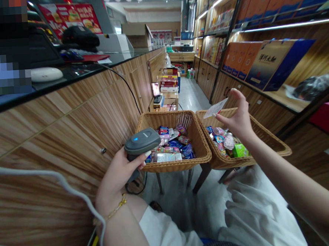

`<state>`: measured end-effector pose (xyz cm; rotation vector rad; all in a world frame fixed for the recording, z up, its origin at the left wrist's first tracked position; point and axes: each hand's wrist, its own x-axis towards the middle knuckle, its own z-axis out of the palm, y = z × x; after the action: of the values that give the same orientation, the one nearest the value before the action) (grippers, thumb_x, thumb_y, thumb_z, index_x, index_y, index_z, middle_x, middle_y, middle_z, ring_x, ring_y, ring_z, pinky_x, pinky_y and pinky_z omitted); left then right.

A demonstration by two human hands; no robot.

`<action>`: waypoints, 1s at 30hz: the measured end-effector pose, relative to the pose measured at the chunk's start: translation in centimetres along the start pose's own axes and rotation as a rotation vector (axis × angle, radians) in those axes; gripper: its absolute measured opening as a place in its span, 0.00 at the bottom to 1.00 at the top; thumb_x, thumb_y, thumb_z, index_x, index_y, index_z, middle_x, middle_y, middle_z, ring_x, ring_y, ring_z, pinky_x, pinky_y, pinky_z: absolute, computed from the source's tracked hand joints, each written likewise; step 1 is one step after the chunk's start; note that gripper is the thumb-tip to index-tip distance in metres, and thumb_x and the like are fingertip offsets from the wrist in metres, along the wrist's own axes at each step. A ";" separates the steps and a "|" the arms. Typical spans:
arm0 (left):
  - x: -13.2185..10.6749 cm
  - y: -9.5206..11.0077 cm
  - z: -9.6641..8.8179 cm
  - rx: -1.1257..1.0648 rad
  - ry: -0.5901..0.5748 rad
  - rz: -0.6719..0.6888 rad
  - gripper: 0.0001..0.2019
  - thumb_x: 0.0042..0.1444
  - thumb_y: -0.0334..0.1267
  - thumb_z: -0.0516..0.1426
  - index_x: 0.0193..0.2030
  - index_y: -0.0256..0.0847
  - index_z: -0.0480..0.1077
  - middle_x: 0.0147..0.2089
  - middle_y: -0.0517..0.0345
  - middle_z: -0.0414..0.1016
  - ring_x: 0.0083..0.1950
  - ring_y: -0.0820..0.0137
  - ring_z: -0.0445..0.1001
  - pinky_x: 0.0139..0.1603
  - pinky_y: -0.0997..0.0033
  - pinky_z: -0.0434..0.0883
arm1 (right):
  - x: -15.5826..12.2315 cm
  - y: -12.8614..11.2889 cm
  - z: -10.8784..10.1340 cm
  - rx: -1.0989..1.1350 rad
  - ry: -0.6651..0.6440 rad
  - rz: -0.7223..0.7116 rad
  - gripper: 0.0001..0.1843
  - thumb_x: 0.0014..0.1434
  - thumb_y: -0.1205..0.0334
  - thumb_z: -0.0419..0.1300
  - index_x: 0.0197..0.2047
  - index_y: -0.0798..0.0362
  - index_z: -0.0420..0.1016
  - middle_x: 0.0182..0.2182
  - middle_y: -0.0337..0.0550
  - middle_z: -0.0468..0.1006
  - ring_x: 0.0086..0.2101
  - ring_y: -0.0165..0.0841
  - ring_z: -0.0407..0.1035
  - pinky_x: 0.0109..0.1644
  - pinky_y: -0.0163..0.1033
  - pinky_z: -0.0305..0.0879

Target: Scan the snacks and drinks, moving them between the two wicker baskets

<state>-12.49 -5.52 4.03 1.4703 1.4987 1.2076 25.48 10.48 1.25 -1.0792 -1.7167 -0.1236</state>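
My left hand (128, 166) is wrapped round the handle of a grey barcode scanner (142, 141), which has a small blue light on top. Its head covers the front left corner of the left wicker basket (203, 150). Several small wrapped snacks (172, 143) lie in that basket. Above the right wicker basket (274, 149), my right hand (236, 116) has a thin whitish flat packet (215, 108) at its thumb and fingertips. Colourful small packages, among them a bright green packet (240, 150), lie in the right basket below.
A wood-panelled counter (96, 108) runs along the left, with a white cable (64, 181) in front. Shelves with orange boxes (241, 55) and a gift bag (278, 64) line the right. Stacked boxes (169, 85) and a phone (156, 90) are beyond the baskets.
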 end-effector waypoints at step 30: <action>0.0 -1.4 -0.9 0.013 0.075 -0.014 0.20 0.45 0.54 0.69 0.32 0.41 0.72 0.22 0.61 0.74 0.23 0.67 0.70 0.25 0.69 0.71 | 0.1 -9.4 15.6 -0.167 -0.920 -0.641 0.28 0.56 0.56 0.74 0.58 0.54 0.78 0.63 0.56 0.75 0.61 0.52 0.66 0.69 0.58 0.57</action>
<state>-13.81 -5.50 3.02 1.4355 1.5669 1.2588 7.81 13.66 -1.73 -0.6789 -2.8970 -0.1906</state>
